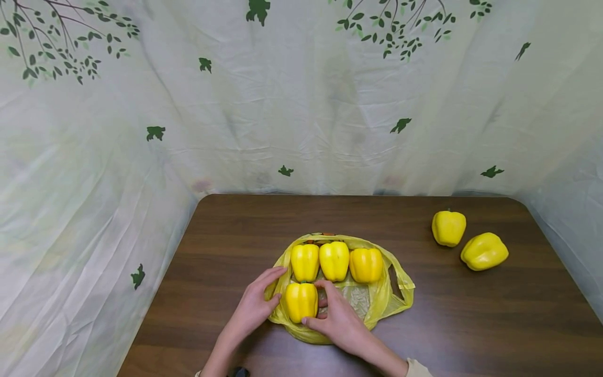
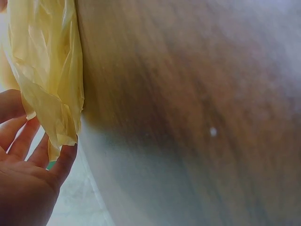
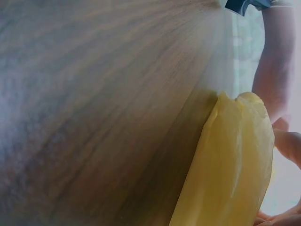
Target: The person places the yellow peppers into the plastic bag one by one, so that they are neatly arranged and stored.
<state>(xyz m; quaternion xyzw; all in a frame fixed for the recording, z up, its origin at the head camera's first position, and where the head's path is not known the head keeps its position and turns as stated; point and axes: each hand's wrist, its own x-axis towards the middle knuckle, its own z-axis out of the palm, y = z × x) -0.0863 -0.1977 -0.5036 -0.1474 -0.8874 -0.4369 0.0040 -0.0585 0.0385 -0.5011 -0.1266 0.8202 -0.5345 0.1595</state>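
A yellow plastic bag [image 1: 360,298] lies spread on the table with its mouth facing up. Inside stand three yellow bell peppers in a row: one at left [image 1: 304,263], one in the middle [image 1: 334,261] and one at right [image 1: 366,265]. In front of the left one is another yellow bell pepper [image 1: 300,302], which my right hand [image 1: 341,319] holds between thumb and fingers. My left hand [image 1: 256,301] touches the bag's left rim, its fingers extended and the thumb apart from them. Bag film [image 2: 44,70] covers some left fingertips in the left wrist view.
Two more yellow bell peppers, one upright [image 1: 449,228] and one on its side [image 1: 484,252], are at the far right of the brown wooden table [image 1: 226,225]. A pale leaf-printed cloth [image 1: 301,104] hangs behind the table. A bag handle [image 1: 406,287] extends to the right.
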